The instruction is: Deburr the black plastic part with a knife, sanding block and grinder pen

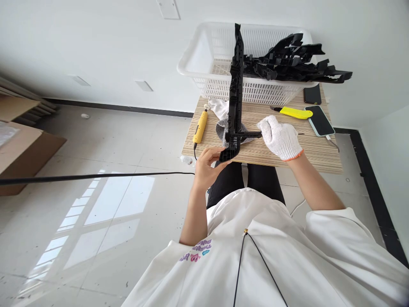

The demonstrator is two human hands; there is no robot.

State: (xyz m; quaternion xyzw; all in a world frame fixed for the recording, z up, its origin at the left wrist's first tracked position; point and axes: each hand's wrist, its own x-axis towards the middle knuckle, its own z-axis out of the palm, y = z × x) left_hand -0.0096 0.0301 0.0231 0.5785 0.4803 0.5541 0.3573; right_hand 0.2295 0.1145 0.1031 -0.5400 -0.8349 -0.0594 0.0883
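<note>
I hold a long black plastic part point(237, 85) upright over the small wooden table point(319, 151). My bare left hand point(207, 166) pinches its curved lower end. My right hand point(280, 137), in a white knit glove, grips a short side arm that sticks out from the part near its base. Under the part lies a grey cloth point(222, 126) with a white glove or rag point(220, 107) behind it.
A white slotted basket point(204, 59) at the table's far side holds several more black plastic parts point(297, 62). A yellow corded tool point(200, 128) lies at the left, a yellow utility knife point(295, 112) and two phones point(321, 120) at the right. A black cable point(96, 175) crosses the tiled floor; cardboard boxes point(22, 149) stand at left.
</note>
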